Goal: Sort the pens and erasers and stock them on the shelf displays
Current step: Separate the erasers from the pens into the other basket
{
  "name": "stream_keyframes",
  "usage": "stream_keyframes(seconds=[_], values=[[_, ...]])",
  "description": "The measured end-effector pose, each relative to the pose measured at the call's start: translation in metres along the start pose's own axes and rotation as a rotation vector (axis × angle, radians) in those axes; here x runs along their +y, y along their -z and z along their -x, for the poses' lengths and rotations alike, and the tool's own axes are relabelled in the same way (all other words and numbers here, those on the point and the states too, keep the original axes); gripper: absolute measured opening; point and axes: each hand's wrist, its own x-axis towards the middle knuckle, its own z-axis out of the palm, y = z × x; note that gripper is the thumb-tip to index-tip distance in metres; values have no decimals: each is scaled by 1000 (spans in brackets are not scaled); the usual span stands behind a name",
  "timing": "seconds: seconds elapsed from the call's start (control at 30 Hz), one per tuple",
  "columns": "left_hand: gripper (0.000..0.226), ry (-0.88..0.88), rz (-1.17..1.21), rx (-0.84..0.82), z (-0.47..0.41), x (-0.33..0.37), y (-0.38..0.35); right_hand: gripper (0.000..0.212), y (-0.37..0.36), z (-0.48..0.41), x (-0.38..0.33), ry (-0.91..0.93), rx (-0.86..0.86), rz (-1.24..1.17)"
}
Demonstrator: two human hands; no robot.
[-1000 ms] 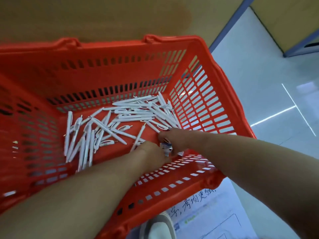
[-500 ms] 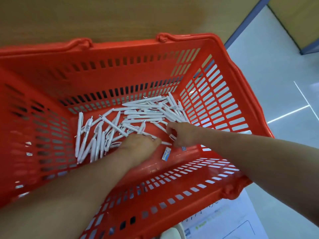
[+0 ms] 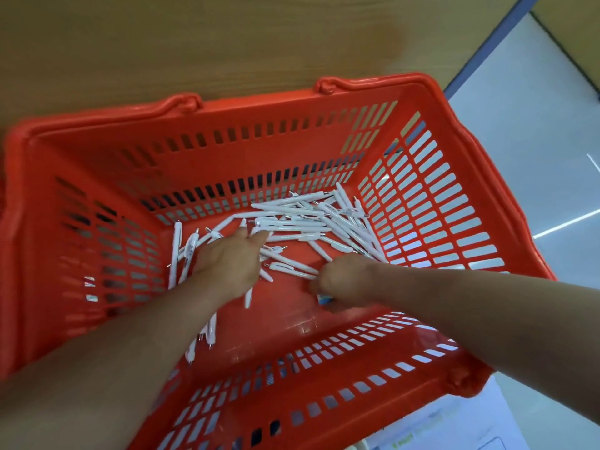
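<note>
Left hand (image 3: pixel 229 263) lies flat on pens (image 3: pixel 292 226); right hand (image 3: pixel 342 282) grips eraser (image 3: pixel 324 299) (label unreadable).

You have a red slotted basket (image 3: pixel 259 115) before you. White pens (image 3: pixel 292 226) lie loose on its bottom, heaped toward the far right corner, with a thinner scatter on the left. Its far rim meets a wood-grain surface (image 3: pixel 194 43). A printed sheet (image 3: pixel 454 427) shows under its near right corner.
</note>
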Motion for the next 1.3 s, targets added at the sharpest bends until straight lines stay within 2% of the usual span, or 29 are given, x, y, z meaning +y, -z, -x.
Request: stream_keyframes(seconds=[0.1,0.17,0.23,0.3,0.37,0.47,0.57,0.67,0.77,0.87,0.97,1.1,1.2,1.27,1.3], values=[[34,50,3,-17,0,-7,3,28,15,3,16,-167,202,-260],[26,131,135,-130,-6,-10,10,13,28,3,36,-376,398,-450],[20,205,212,-259,-14,-15,19,19,35,-3,58,-593,576,-678],[17,277,210,-256,-19,-21,23,14,35,-12,79,-677,677,-861],[18,344,221,-164,-19,-28,22,24,32,-23,88,-655,617,-859],[17,320,145,-72,-13,-29,18,27,22,-33,91,-640,594,-725],[26,276,94,-153,-6,-27,10,34,20,-35,91,-674,579,-628],[30,279,74,-209,-1,-25,4,30,17,-26,91,-582,538,-510],[32,270,107,-171,2,-19,4,34,2,-19,87,-521,478,-393],[35,262,156,-136,4,-15,8,28,-3,-22,85,-562,539,-353],[27,279,216,-111,4,-12,16,33,2,-26,89,-630,547,-302],[10,259,250,-146,5,-13,26,30,14,-32,89,-701,366,-199],[16,219,270,-130,2,-15,34,18,26,-33,91,-729,373,-272],[21,194,400,-87,0,-13,46,37,44,-27,95,-698,374,-474],[19,190,515,-79,0,-9,54,40,55,-21,95,-658,388,-682]])
